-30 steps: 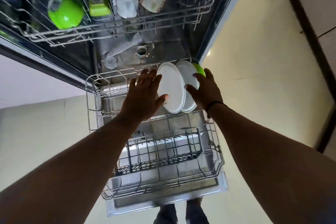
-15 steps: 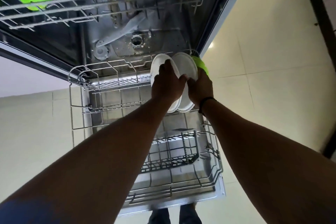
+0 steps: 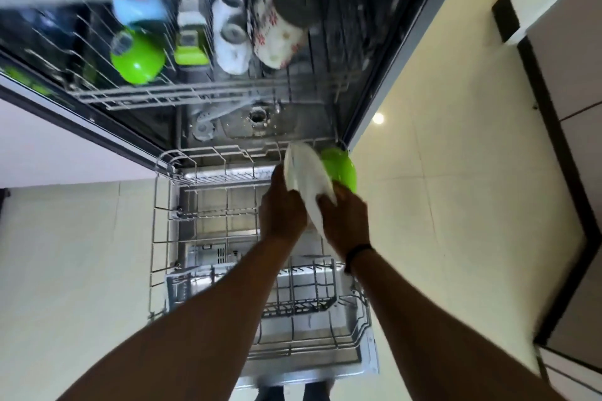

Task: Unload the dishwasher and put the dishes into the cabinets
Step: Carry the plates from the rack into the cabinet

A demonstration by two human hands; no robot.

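Observation:
Two white plates stand pressed together at the far right of the pulled-out lower rack. My left hand grips their left face and my right hand grips their right side, so the plates sit between both hands. A green bowl stands right behind the plates in the rack's far right corner, touching my right fingers. The plates' lower edge is hidden by my hands.
The upper rack holds a green bowl, a green-and-white container, white cups and a flowered mug. A dark cutlery basket sits near the open door. Cabinets line the right.
Both hands closed on the two plates and brought them together, tilting them to the right. The view swung up, showing more of the upper rack.

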